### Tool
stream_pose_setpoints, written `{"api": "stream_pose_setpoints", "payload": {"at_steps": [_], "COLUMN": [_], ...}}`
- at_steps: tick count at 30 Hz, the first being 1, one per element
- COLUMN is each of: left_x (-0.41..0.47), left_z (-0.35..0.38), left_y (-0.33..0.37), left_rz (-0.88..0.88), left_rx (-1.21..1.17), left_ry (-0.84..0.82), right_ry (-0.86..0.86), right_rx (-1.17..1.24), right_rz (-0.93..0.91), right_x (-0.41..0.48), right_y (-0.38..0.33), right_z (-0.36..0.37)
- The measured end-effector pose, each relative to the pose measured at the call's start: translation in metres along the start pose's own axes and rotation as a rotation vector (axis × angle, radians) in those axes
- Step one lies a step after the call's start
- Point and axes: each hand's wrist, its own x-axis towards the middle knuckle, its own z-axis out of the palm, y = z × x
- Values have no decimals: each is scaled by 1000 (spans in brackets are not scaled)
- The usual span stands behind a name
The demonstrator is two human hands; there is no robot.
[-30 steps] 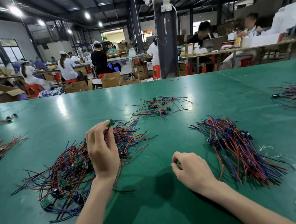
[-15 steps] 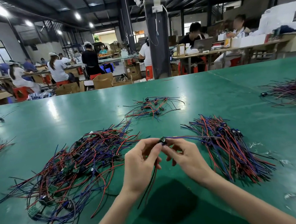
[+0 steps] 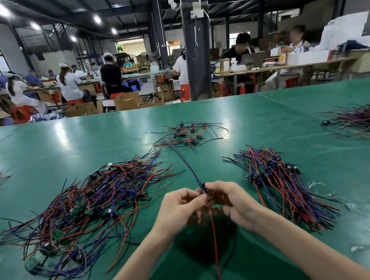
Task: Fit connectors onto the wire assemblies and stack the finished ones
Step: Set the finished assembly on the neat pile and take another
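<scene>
**Both hands pinching one connector above the tabletop**

Left hand and right hand met at the centre of the view, raised just above the green tabletop. Both grips were clenched on the same small dark connector, with thumbs and fingertips pinching it from either side. A blue wire ran from the connector toward 12 o'clock. A red wire hung from it toward 6 o'clock, between the forearms.

At 9 o'clock of the hands lay a loose tangled pile of red and blue wires with small green boards mixed in. At 3 o'clock lay a tidier bundle, its wires roughly parallel and its blue connectors gathered at the far end. At 12 o'clock, farther back, was a small scatter of wires. At 2 o'clock, near the right edge, sat another dark heap.

Whether the connector was fully seated could not be told.
</scene>
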Motion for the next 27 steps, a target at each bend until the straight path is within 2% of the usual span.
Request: {"api": "stream_pose_setpoints", "payload": {"at_steps": [6,12,17,22,27], "left_x": [13,24,30,32,41], "left_z": [-12,-16,-13,-11,-4], "left_y": [-10,-25,-30,-29,-23], "left_rz": [42,113,73,57,14], "left_rx": [23,82,-25,-29,-40], "left_ry": [140,142,146,118,147], "right_ry": [23,-5,17,72,85], "right_rx": [-31,-112,-103,-165,-125], "right_rz": [32,-12,-67,-122,-150], "right_x": [2,5,12,18,19], "right_y": [8,12,14,18,20], "right_z": [6,6,6,5,4]}}
